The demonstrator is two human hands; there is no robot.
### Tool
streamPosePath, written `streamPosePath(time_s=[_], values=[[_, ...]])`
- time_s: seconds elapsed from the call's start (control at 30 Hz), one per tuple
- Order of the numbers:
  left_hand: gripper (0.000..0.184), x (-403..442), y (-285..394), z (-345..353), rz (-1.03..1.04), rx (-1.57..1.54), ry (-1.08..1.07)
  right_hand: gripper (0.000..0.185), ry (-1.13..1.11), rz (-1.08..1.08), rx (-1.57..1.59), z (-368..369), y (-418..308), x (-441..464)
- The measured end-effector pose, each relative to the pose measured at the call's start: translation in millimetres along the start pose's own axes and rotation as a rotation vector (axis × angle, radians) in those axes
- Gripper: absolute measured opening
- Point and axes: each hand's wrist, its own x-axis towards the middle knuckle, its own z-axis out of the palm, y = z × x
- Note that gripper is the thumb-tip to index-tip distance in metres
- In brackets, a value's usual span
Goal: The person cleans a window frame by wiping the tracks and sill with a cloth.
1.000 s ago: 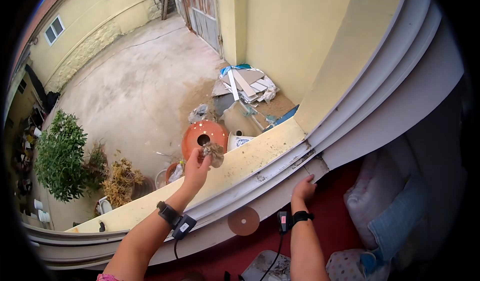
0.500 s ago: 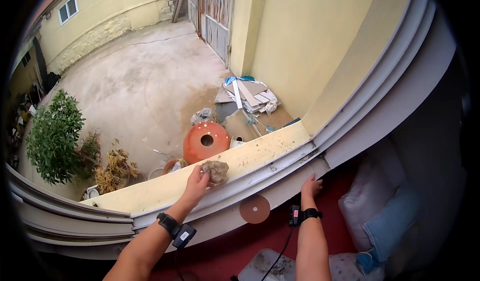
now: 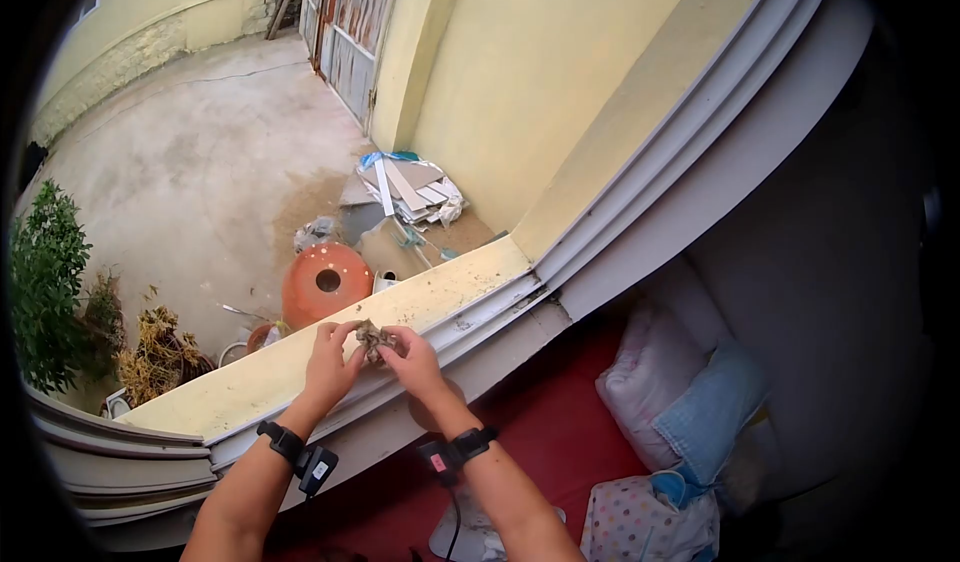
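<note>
A crumpled, dirty grey-brown rag (image 3: pixel 371 342) is bunched between my two hands above the window sill. My left hand (image 3: pixel 335 362) pinches it from the left with thumb and fingers. On its right side the fingers of my right hand (image 3: pixel 412 360) are closed on it too. Beneath them run the pale outer sill (image 3: pixel 270 387) and the white window track (image 3: pixel 475 320), where dark dirt specks lie. A round brown disc (image 3: pixel 428 417) on the inner ledge is partly covered by my right forearm.
Outside below the sill are an orange round pot-like object (image 3: pixel 300 297), stacked boards (image 3: pixel 410 187) and potted plants (image 3: pixel 155 357). Indoors, a red surface (image 3: pixel 560 432) holds a white pillow (image 3: pixel 650 382), a blue cushion (image 3: pixel 710 412) and a dotted cloth (image 3: pixel 640 522).
My right hand has left the inner ledge on the right and moved left to the rag, which both hands now hold. The rag is squeezed smaller. The view has swung right.
</note>
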Motion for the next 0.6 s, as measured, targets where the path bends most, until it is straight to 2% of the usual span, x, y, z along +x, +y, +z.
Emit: streamPosePath(time_s=[0.03,0.07,0.1,0.13,0.17,0.23,0.3,0.33,0.4,0.43,0.5,0.6], values=[[0.048,-5.0,6.0,-6.6,0.145,0.441,0.124,0.036,0.050,0.006,-0.115,-4.9,-2.8,-0.2],[0.060,-10.1,0.8,-10.3,0.120,0.510,0.066,0.029,0.178,-0.071,-0.170,-14.1,-6.1,0.1],[0.060,-16.5,-6.5,-11.8,0.118,0.508,0.066,0.030,0.235,-0.046,-0.155,-28.0,-5.0,2.7],[0.060,-23.2,-13.8,-12.4,0.189,0.617,0.099,0.033,0.297,-0.035,-0.297,-47.2,-12.8,5.4],[0.060,-26.7,-17.0,-12.7,0.258,0.727,0.131,0.031,0.367,-0.117,-0.397,-65.6,-12.9,8.6],[0.060,-25.7,-16.2,-14.9,0.253,0.686,0.101,0.028,0.393,-0.169,-0.608,-93.3,-23.4,11.2],[0.060,-22.8,-15.4,-16.2,0.245,0.646,0.078,0.028,0.262,-0.303,-0.834,-104.4,-30.9,11.4],[0.061,-22.8,-15.9,-16.0,0.218,0.611,0.076,0.028,0.256,-0.301,-0.831,-101.0,-33.5,11.0],[0.062,-23.5,-16.9,-15.9,0.184,0.581,0.073,0.017,-0.115,-0.424,-0.833,-86.4,-33.5,9.7],[0.062,-22.6,-17.3,-15.6,0.178,0.572,0.070,0.017,-0.116,-0.423,-0.829,-78.1,-25.1,8.8],[0.063,-21.5,-16.1,-15.4,0.170,0.565,0.069,0.008,-0.253,-0.572,-0.979,-66.0,-12.2,10.0],[0.063,-23.1,-11.1,-16.9,0.155,0.554,0.066,0.008,-0.255,-0.575,-1.156,-83.2,-13.1,14.5]])
